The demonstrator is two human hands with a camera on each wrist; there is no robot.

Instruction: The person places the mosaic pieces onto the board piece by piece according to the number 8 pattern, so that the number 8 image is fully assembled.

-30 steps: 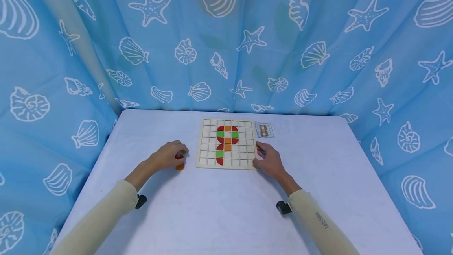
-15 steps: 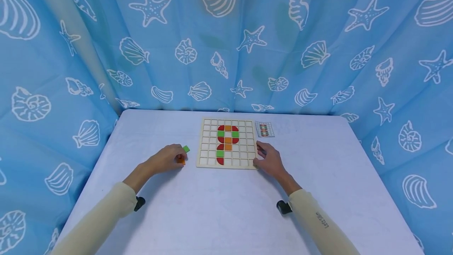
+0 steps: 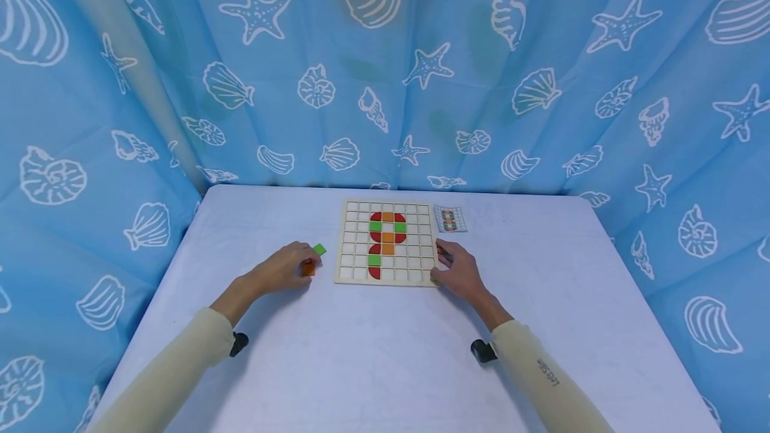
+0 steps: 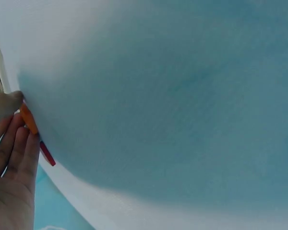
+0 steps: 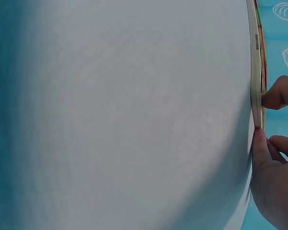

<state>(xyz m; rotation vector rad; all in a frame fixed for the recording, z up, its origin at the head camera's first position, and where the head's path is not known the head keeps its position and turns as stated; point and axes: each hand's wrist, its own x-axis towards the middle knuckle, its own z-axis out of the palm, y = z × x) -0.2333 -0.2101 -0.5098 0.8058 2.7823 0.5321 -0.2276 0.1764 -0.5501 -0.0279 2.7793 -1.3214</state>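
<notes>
A square wooden grid board [image 3: 355, 264] lies on the white table, with red, green and orange tiles set in several of its squares. Left of it, my left hand [image 3: 283, 268] is low over the table, thumb and fingers about an orange tile [image 4: 28, 119]. A green tile [image 3: 319, 249] shows just past its fingertips, and in the left wrist view a red piece [image 4: 47, 153] lies by the fingers. My right hand [image 3: 460, 274] grips the board's right edge near the front corner; its thumb rests on top, as the right wrist view shows.
Beyond the board's upper right corner lies a small card [image 3: 450, 219] printed with a grid and coloured pattern. A blue curtain [image 3: 385, 85] with white shells and starfish rises behind the table [image 3: 385, 359] and along both sides.
My left hand has shifted slightly; the green tile has come into view beyond its fingers, and the orange tile sits a little farther from me. The right hand and board stay put.
</notes>
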